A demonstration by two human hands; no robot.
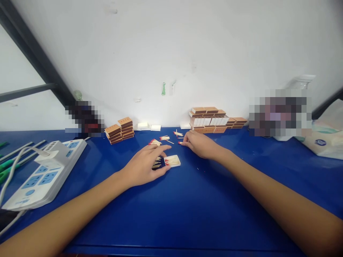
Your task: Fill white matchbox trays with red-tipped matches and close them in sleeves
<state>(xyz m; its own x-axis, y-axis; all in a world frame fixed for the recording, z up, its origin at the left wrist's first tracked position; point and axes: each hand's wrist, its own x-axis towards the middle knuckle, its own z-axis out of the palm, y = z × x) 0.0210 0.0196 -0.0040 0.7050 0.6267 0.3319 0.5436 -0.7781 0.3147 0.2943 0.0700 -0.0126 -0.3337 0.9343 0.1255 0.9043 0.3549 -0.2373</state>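
A small white matchbox tray [175, 161] lies on the blue table, with several red-tipped matches [171, 162] inside. My left hand [147, 162] is at the tray's left end, its fingers apart and the thumb touching the tray's edge. Under and behind that hand lie more loose matches [155, 142], partly hidden. My right hand [199, 143] is behind and to the right of the tray, its thumb and forefinger pinched on matches whose red heads [179, 142] stick out to the left. Small groups of matches [164, 138] lie between the hands and the wall.
Stacked matchboxes stand at the back left [119, 131] and back right [209, 121]. White trays [143, 125] lie by the wall. A power strip [50, 175] with cables is at the left, a plastic packet [327, 135] at the right.
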